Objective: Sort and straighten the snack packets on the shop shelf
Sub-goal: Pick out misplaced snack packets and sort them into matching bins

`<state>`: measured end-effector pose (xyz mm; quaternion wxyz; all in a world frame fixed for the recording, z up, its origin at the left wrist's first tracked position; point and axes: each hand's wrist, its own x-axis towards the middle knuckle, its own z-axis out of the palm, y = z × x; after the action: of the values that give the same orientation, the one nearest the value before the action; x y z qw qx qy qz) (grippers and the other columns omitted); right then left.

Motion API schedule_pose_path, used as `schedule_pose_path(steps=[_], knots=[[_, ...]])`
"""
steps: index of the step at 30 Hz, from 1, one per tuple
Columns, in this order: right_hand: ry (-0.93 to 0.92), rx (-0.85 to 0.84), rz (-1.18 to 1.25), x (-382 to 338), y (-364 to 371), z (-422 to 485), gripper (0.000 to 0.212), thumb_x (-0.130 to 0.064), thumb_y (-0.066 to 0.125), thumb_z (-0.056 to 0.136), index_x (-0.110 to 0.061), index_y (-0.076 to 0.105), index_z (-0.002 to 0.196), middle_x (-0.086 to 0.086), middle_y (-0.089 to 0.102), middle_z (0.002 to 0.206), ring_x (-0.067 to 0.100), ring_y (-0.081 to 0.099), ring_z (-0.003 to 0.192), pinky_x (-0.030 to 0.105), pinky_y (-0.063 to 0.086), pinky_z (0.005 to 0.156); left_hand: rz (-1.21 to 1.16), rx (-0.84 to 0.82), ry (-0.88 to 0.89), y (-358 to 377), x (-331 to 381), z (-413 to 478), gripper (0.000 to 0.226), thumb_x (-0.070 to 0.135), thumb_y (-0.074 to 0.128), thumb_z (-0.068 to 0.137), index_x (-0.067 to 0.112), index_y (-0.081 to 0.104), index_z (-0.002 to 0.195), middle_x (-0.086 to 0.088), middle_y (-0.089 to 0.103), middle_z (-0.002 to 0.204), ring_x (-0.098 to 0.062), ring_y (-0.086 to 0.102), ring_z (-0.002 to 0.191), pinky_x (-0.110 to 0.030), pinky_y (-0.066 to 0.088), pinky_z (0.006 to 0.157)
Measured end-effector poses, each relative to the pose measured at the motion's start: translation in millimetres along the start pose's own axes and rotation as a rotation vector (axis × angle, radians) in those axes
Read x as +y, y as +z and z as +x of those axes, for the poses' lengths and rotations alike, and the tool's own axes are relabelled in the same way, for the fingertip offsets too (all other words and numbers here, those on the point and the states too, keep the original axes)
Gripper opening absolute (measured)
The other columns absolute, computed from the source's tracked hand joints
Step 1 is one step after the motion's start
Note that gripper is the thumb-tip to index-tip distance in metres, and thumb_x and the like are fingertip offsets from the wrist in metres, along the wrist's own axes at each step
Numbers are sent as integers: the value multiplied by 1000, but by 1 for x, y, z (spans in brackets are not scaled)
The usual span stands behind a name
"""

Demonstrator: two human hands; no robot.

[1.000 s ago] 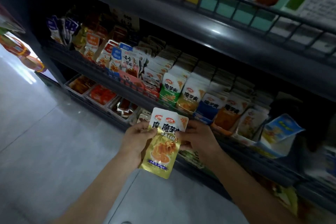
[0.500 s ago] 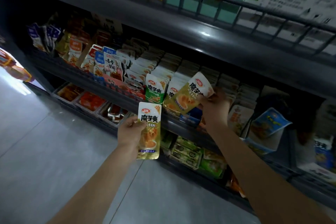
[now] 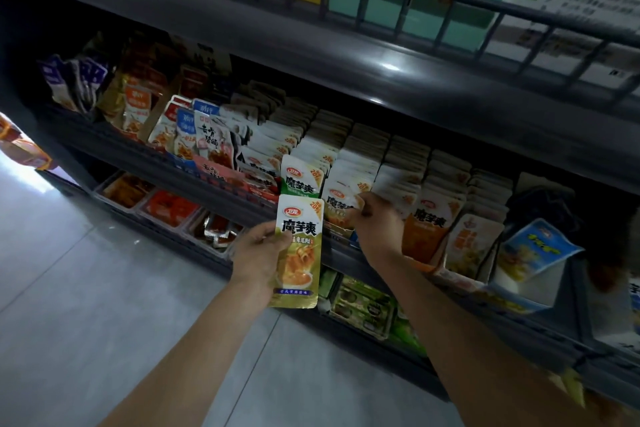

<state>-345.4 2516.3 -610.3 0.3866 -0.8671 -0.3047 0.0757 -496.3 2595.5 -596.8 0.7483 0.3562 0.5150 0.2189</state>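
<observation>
Left hand (image 3: 258, 253): thumb and fingers clamp the left edge of the gold packet (image 3: 299, 253), which is upright and held in front of the shelf (image 3: 114, 146) lip, off the shelf. Green packet (image 3: 299, 177) stands in its row just above this grip.

Right hand (image 3: 377, 229): fingers curled round the top corner of the front packet (image 3: 341, 210), which stands in the row just right of the left grip.

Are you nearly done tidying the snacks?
About halfway. The middle rows stand neat. The right hand pinches a yellow packet at its row's front; the left hand holds a gold packet not yet shelved. The mixed packets at the left and the tilted blue packet look untidy.
</observation>
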Motion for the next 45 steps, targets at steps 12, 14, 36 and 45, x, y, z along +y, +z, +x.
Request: schedule_pose_path(steps=[12,14,36,45], knots=[[310,-75,452,-6,-41,-23,38,-34,71,80,-15,60,111,-4,68,96,16,65,89,38,58,77,-54,-167,16,5,-4,-17,17,-1,60,84,9,65,98,-7,73,82,-19,70,63,-32,58,53],[369,-240,604,-8,-53,-32,36,-28,73,80,-14,58,109,2,70,89,16,68,77,33,60,65,-51,-206,31,9,-5,-22,15,-1,59,84,8,65,94,-4,74,74,-17,70,60,-32,58,52],[-7,139,111,-20,-37,5,11,-15,59,87,-17,69,91,0,70,76,11,57,67,24,42,60,28,-288,161,35,18,-14,39,-4,43,93,13,52,128,-5,53,133,-21,51,121,-37,45,98],[-196,263,132,-19,-33,6,13,-3,61,84,-9,72,83,4,73,75,19,66,65,38,55,59,-39,-421,117,52,30,-6,45,40,33,98,21,43,138,-5,42,147,-26,41,132,-44,40,105]])
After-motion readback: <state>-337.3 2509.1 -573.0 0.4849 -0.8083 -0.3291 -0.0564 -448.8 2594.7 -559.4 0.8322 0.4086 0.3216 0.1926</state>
